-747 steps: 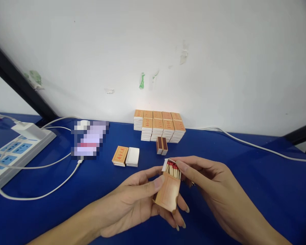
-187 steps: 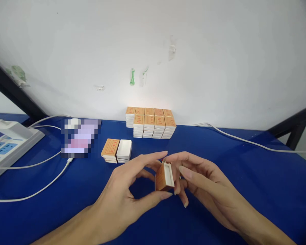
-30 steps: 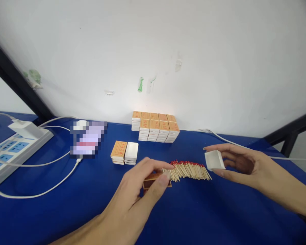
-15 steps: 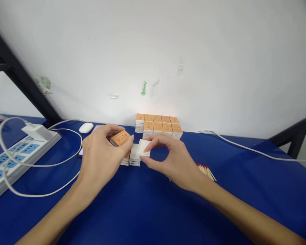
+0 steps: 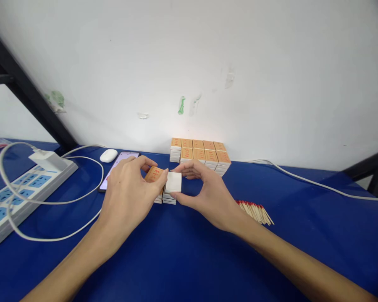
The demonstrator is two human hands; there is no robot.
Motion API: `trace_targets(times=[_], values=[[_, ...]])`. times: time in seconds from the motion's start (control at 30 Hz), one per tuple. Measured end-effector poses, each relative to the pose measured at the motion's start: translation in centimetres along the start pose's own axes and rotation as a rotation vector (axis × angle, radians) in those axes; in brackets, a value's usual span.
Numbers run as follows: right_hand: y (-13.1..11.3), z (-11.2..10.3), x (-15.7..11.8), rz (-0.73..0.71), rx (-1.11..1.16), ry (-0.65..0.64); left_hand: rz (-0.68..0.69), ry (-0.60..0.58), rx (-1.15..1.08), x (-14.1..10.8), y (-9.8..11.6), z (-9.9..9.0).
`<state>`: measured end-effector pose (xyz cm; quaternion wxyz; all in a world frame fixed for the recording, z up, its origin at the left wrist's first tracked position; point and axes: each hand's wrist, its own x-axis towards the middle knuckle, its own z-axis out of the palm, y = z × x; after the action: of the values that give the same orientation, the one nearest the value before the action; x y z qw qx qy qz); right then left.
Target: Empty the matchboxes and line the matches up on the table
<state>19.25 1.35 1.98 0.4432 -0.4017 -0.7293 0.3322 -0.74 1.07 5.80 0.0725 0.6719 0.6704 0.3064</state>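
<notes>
My left hand (image 5: 130, 188) is closed around an orange matchbox cover (image 5: 153, 173) with red lettering, above more orange covers that it mostly hides. Thumb and fingers of my right hand (image 5: 212, 197) pinch a white matchbox tray (image 5: 174, 183) by its edges. This tray is just over a stack of white trays (image 5: 169, 200), and I cannot tell whether it rests on them. The held cover and tray are side by side, with my left thumb close to the tray. Beside my right wrist lies a pile of red-tipped matches (image 5: 256, 212).
Rows of stacked matchboxes (image 5: 204, 153) stand against the wall. To the left are a phone (image 5: 127, 155), a white earbud case (image 5: 108, 155) and a power strip (image 5: 22, 197) with a charger (image 5: 48, 160) and looping cable. Another white cable (image 5: 302, 182) runs along the right side.
My left hand has lowered the cover and moved slightly right, levelling it. My right hand has brought the white tray left, closer to the cover and over the tray stack. The view has shifted slightly.
</notes>
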Motion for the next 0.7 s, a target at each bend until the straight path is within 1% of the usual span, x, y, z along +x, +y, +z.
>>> trace_targets(times=[0.13,0.33,0.7], values=[[-0.01,0.03,0.02,-0.011,0.008,-0.011,0.070,0.031,0.082,0.05,-0.23,0.32],[0.20,0.13,-0.04,-0.014,-0.010,-0.011,0.129,0.064,0.152,-0.14,-0.24,0.60],[0.50,0.32,-0.17,-0.021,-0.015,-0.014,0.157,0.053,0.240,-0.31,-0.40,0.95]])
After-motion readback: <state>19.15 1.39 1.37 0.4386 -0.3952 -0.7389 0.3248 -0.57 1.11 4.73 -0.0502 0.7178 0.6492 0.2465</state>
